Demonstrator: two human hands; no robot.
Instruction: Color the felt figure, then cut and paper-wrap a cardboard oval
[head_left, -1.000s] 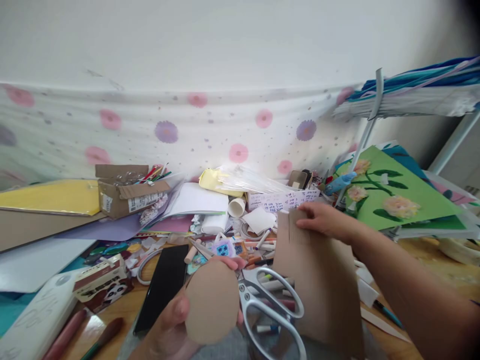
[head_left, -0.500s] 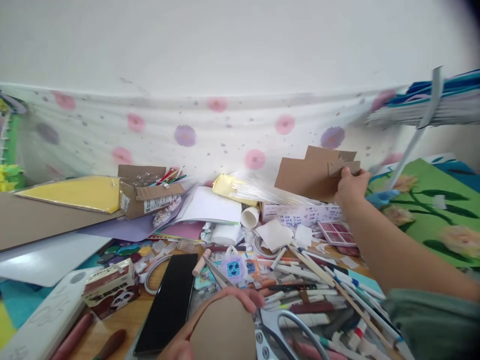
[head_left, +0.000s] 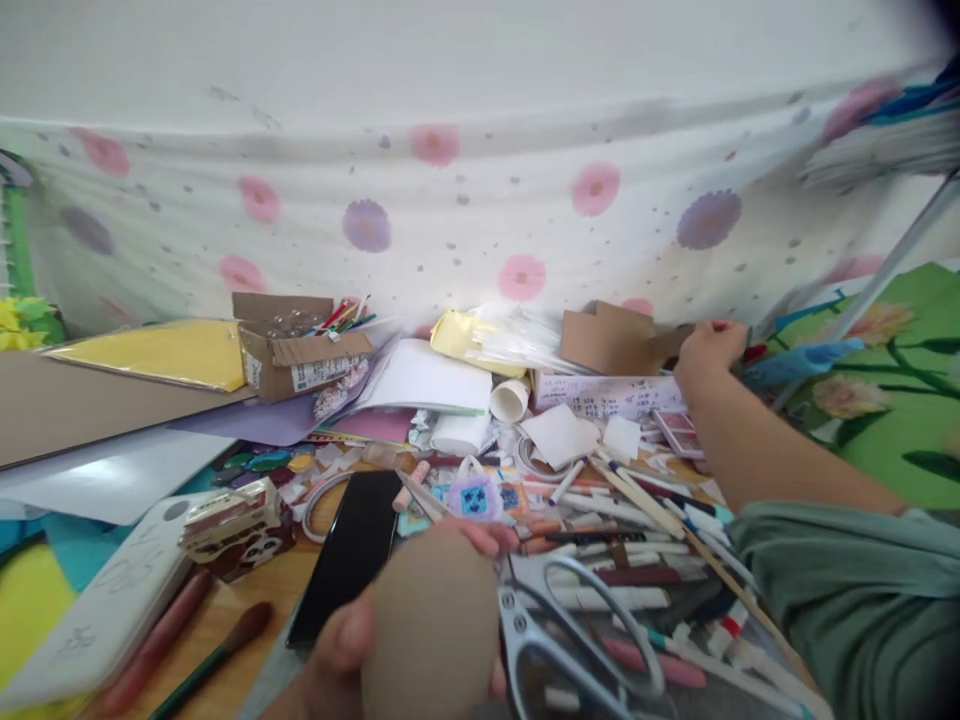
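Observation:
My left hand (head_left: pixel 352 640) is closed on an oval cardboard cutout (head_left: pixel 431 625) near the bottom middle, thumb on the front and fingertips over its top edge. Far across the table, my right hand (head_left: pixel 709 352) rests against a larger piece of brown cardboard (head_left: pixel 611 342) lying at the back by the flowered cloth (head_left: pixel 450 210); its fingers are curled at the cardboard's right end. Silver scissors (head_left: pixel 570 640) lie just right of the cutout among several markers (head_left: pixel 637 520).
A black phone (head_left: pixel 352 550) lies left of the cutout. An open cardboard box (head_left: pixel 296 345) with pens, yellow sheets (head_left: pixel 161 352) and white paper (head_left: pixel 431 380) sit at the back. Green flower artwork (head_left: pixel 892 390) stands right. A panda box (head_left: pixel 232 525) sits front left.
My right hand carried the large cardboard piece from in front of me up and away, then set it down at the back of the table. The view tilted slightly; my left hand kept the cutout.

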